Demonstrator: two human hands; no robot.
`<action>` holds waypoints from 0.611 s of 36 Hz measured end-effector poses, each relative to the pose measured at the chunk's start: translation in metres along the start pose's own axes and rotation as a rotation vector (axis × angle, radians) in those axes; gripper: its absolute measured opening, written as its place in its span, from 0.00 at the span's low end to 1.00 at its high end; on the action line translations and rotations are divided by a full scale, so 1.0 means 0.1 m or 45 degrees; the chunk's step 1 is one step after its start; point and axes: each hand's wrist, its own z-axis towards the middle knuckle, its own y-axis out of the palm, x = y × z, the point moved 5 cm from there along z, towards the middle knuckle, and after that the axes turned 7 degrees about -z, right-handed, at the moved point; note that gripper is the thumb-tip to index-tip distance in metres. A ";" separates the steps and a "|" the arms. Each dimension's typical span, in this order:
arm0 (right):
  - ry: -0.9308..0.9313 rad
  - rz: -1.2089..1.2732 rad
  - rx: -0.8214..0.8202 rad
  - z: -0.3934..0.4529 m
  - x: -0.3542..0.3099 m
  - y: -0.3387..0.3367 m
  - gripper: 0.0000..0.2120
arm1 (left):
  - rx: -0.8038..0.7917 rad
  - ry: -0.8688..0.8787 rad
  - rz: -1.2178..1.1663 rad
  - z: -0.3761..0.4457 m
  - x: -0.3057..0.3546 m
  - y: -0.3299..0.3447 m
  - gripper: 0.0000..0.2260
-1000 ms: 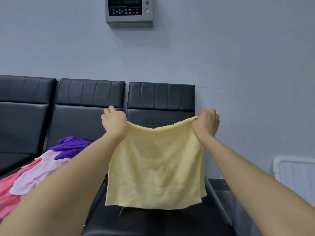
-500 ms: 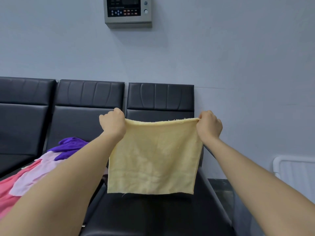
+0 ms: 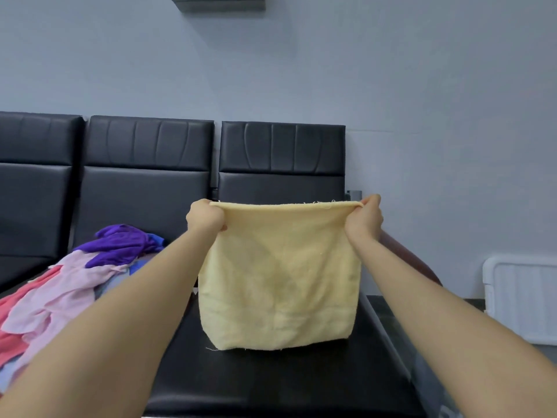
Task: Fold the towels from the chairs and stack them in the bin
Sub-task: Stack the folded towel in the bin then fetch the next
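One yellow towel [image 3: 278,285] hangs over the black chair seat [image 3: 271,378], with the left hand [image 3: 205,218] and right hand [image 3: 363,218] each pinching a top corner. Many towels [image 3: 75,276] wait unfolded on the next chair, and I think the white bin [image 3: 521,300] beside it holds none yet, though I cannot see inside.

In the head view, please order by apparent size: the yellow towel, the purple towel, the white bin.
1. yellow towel, though it is nearest the camera
2. purple towel and white bin look similar; the bin is cut by the frame edge, so I leave them unranked.
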 end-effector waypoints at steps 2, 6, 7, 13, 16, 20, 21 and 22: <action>0.023 0.096 0.008 0.03 0.02 0.08 0.10 | 0.041 0.017 -0.132 0.05 -0.04 0.05 0.18; -0.021 0.257 0.062 0.14 0.04 0.25 0.10 | 0.004 0.084 -0.407 0.14 -0.09 0.24 0.19; -0.038 0.281 0.062 0.17 0.03 0.28 0.10 | -0.011 0.087 -0.466 0.14 -0.09 0.27 0.19; -0.169 0.320 0.018 0.28 -0.02 0.49 0.07 | -0.091 0.148 -0.598 0.28 -0.08 0.48 0.19; -0.219 0.325 0.036 0.26 0.01 0.50 0.07 | -0.078 0.182 -0.621 0.30 -0.14 0.49 0.18; -0.158 0.315 0.009 0.15 0.21 0.54 0.07 | 0.008 0.133 -0.568 0.22 -0.40 0.40 0.16; -0.132 0.323 0.001 0.13 0.26 0.55 0.07 | 0.032 0.102 -0.542 0.19 -0.45 0.38 0.15; -0.106 0.328 -0.016 0.08 0.32 0.55 0.07 | 0.055 0.073 -0.509 0.15 -0.53 0.35 0.15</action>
